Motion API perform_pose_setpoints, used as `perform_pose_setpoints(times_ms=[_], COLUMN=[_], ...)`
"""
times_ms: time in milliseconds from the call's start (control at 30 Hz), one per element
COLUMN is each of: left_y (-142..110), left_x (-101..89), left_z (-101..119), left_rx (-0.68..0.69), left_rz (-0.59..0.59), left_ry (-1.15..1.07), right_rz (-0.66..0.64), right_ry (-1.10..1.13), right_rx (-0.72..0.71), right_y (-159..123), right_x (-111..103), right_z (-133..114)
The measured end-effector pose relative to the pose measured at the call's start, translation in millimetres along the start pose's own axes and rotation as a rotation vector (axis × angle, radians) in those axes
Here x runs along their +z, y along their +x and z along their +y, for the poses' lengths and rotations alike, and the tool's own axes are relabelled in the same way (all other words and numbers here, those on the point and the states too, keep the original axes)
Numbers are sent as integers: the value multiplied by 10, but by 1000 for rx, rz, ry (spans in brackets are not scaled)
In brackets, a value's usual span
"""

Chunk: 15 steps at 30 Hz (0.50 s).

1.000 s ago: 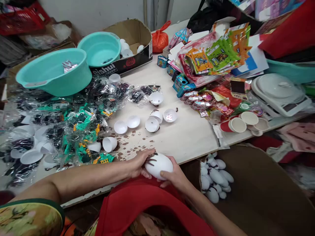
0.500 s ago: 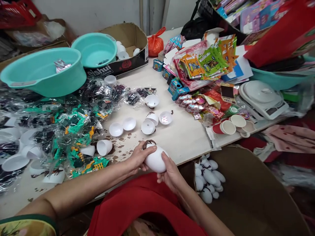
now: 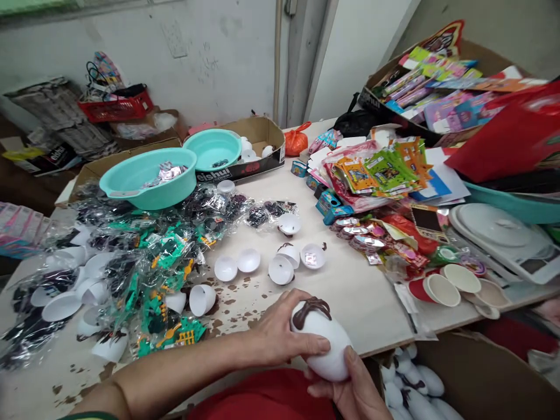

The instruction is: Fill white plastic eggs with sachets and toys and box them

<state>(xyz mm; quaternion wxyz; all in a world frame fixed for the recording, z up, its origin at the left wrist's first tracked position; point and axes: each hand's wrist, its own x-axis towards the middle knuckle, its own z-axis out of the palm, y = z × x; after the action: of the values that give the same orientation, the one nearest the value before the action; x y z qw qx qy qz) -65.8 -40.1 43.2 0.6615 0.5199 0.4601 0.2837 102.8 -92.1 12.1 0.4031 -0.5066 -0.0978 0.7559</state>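
Between both hands is a closed white plastic egg (image 3: 329, 350), tilted, with a dark brown claw-shaped piece on its upper end. My left hand (image 3: 282, 332) wraps the egg's upper left side, thumb across the shell. Around its lower right end curl the fingers of my right hand (image 3: 356, 382). Beyond the hands, several open egg halves lie on the table, among them a white half shell (image 3: 249, 261) and a half shell with a small shiny packet (image 3: 313, 256). At the left lie clear-bagged green and orange toy parts (image 3: 170, 248).
Two turquoise basins (image 3: 149, 195) stand at the back left beside a cardboard box (image 3: 262, 169). Snack packets (image 3: 387, 169), paper cups (image 3: 441, 290) and a white scale (image 3: 503, 236) crowd the right. Below the table edge, a carton (image 3: 494, 373) holds several white eggs (image 3: 411, 373).
The view has tilted up, showing more of the wall. Both hands, still around the egg, now appear lower and further right, and the egg is turned so its brown claw piece shows more.
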Motion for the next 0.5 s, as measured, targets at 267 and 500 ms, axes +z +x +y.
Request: perform_pose_setpoints(times_ms=[267,500], left_y=[1581,2026], left_x=[-1277,-1811], left_z=[-127,-426], left_rx=[-196,-411], left_rz=[676,607], left_ry=[1018,1146], right_rz=[632,1009], right_ry=[447,465], right_rx=[-81,-201], right_y=[256,48], right_x=[-1475,-2398], right_z=[112,544])
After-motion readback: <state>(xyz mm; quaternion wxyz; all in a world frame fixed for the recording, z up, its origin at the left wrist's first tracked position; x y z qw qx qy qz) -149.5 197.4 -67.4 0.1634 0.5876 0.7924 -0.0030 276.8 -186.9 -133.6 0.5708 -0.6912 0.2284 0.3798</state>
